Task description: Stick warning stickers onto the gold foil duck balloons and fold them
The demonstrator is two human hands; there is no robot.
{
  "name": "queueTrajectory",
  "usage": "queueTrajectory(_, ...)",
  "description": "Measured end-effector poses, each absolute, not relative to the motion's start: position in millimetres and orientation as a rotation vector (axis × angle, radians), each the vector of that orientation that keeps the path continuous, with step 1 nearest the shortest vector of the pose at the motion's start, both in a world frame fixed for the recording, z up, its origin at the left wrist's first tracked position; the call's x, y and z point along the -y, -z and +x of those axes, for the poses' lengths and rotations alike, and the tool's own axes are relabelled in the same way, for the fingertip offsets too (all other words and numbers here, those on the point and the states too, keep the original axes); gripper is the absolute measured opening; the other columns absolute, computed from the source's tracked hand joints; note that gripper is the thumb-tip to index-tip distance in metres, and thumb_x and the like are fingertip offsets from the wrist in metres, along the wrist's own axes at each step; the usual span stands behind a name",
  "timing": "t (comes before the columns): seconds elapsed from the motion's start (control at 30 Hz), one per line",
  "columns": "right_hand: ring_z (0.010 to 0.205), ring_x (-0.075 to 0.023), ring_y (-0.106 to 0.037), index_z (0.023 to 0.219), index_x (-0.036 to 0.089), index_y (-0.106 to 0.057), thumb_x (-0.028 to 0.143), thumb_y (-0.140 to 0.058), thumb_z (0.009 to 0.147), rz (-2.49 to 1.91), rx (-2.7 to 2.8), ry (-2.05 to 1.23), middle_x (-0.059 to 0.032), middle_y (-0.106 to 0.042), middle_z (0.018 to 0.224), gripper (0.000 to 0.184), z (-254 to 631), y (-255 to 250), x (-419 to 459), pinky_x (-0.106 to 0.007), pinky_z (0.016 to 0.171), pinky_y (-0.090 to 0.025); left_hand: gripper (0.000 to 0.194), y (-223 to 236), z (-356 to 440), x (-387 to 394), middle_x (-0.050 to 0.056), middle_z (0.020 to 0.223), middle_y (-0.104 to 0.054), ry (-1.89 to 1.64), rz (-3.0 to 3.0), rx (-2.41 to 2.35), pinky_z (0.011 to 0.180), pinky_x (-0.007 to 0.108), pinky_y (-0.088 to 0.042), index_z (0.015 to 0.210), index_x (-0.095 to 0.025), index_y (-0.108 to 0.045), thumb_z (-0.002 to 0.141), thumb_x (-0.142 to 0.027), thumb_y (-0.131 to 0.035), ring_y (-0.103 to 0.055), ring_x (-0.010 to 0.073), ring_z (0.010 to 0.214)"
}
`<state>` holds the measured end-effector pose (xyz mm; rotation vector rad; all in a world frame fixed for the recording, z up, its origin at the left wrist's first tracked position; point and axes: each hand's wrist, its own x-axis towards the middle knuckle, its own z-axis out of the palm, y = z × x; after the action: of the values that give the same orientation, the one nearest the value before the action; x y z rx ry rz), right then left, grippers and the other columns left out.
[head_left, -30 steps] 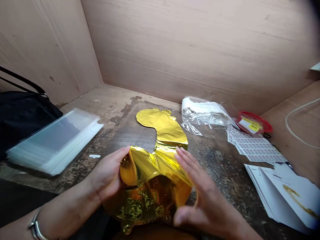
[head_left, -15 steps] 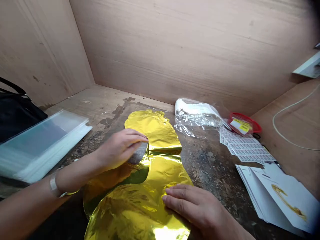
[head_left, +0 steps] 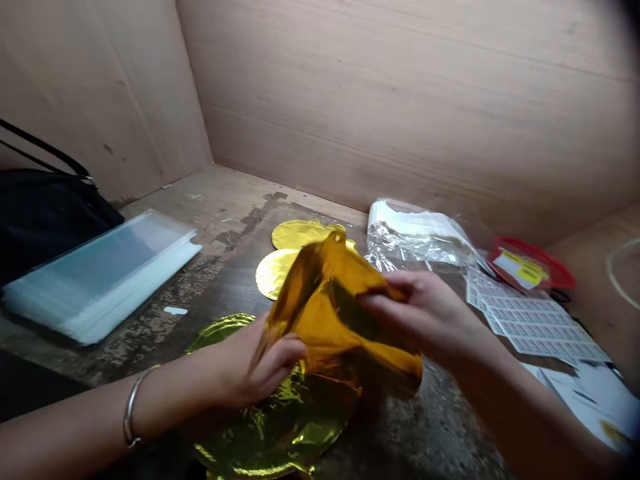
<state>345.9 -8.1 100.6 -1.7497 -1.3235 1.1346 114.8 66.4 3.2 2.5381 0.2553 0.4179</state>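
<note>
A flat gold foil balloon (head_left: 327,320) is lifted off the table, folded and crumpled between my two hands. My left hand (head_left: 267,367) grips its left edge, thumb on top. Its right side is pinched between the thumb and fingers of my right hand (head_left: 420,310). A small tab with a hole shows at the balloon's raised top. Under it and beyond it lie more flat gold foil balloons (head_left: 285,427), layered on the table (head_left: 225,273). The lower folds of the held balloon are blurred.
Clear plastic sleeves (head_left: 105,273) are stacked at left beside a black bag (head_left: 45,213). At the back right are a plastic bag of white sheets (head_left: 420,230) and a red basket (head_left: 563,267). Label sheets (head_left: 530,320) and white cards (head_left: 580,393) lie at right. Wooden panels (head_left: 400,100) rise behind.
My hands have picked up the top gold foil balloon, which lay flat, and folded it upward. The right hand has risen from the foil. The view has shifted slightly left.
</note>
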Motion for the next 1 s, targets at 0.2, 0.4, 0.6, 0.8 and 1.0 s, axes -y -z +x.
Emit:
queueTrajectory(0.2, 0.048, -0.0111, -0.041, 0.056, 0.019, -0.051, 0.040, -0.065, 0.066, -2.063, 1.436, -0.787, 0.0048, -0.045, 0.048, 0.027, 374.3, -22.8, -72.1, -0.024, 0.046, -0.030, 0.039, 4.8, 99.0, -57.2, 0.005, 0.138, -0.060, -0.250, 2.608, -0.185, 0.122, 0.046, -0.010, 0.132, -0.023, -0.053, 0.094, -0.020, -0.047, -0.046, 0.0227, 0.136)
queueTrajectory(0.4, 0.053, -0.0138, -0.044, 0.059, 0.020, -0.054, 0.037, -0.059, 0.072, -2.169, 1.583, -0.629, 0.0030, -0.050, 0.052, 0.022, 372.7, -9.8, -72.7, -0.026, 0.052, -0.030, 0.032, 4.3, 101.9, -63.0, 0.002, 0.127, -0.067, -0.341, 2.632, -0.143, 0.122, 0.038, -0.017, 0.122, -0.022, -0.059, 0.091, -0.017, -0.051, -0.055, 0.0167, 0.125)
queueTrajectory(0.6, 0.054, -0.0142, -0.047, 0.056, 0.020, -0.052, 0.035, -0.058, 0.075, -2.249, 1.659, -0.558, 0.0025, -0.052, 0.052, 0.024, 369.7, -8.4, -74.7, -0.026, 0.052, -0.030, 0.048, 5.7, 110.2, -78.8, 0.016, 0.151, -0.043, -0.260, 2.699, -0.566, 0.117, 0.050, -0.025, 0.144, -0.011, -0.042, 0.097, -0.020, -0.038, -0.034, 0.0310, 0.142)
queueTrajectory(0.8, 0.056, -0.0162, -0.055, 0.058, 0.020, -0.056, 0.033, -0.058, 0.078, -2.288, 1.717, -0.472, 0.0001, -0.058, 0.055, 0.025, 371.1, -1.7, -74.0, -0.026, 0.051, -0.035, 0.063, 22.9, 109.4, -93.3, 0.015, 0.160, -0.020, -0.085, 2.676, -0.834, 0.119, 0.055, -0.018, 0.151, -0.013, -0.031, 0.098, -0.047, -0.038, -0.015, 0.0354, 0.148)
queueTrajectory(1.0, 0.103, -0.0320, -0.064, 0.119, 0.010, -0.063, 0.032, -0.054, 0.086, -2.259, 1.767, -0.158, -0.0184, -0.069, 0.111, 0.041, 353.7, -17.5, -56.4, -0.043, 0.086, -0.050, 0.067, 17.4, 109.6, -91.7, 0.015, 0.161, -0.013, 0.001, 2.669, -0.887, 0.119, 0.052, -0.019, 0.152, -0.013, -0.027, 0.097, -0.049, -0.038, -0.011, 0.0339, 0.149)
